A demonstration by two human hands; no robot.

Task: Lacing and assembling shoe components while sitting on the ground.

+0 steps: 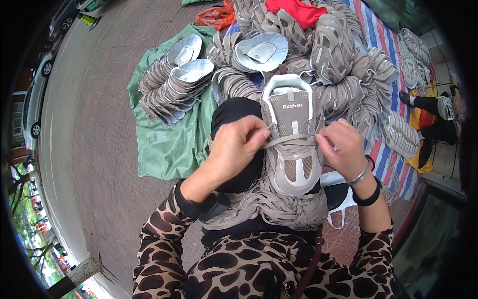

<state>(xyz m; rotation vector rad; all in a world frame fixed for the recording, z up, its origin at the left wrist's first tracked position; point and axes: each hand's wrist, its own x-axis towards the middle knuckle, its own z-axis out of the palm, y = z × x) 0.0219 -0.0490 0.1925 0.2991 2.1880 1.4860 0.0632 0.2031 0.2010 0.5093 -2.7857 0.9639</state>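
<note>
A grey-brown mesh shoe upper [291, 172] with white trim rests on my lap, toe towards me. A flat taupe shoelace [290, 141] crosses its throat below the tongue. Beside the upper's left edge, my left hand [241, 142] pinches one part of the lace between thumb and fingers. On the opposite side, my right hand [344, 145] has thumb and forefinger closed on the lace by the eyelets. A thick bundle of loose laces [269, 207] lies across my lap, under the toe.
Nested shoe uppers [174, 82] sit on a green sheet [159, 149] at left. More uppers [338, 55] are heaped ahead on a striped tarp [383, 172], with a red cloth [301, 12] on top. Another person's leg [430, 103] shows at far right. Cars [34, 112] stand at far left.
</note>
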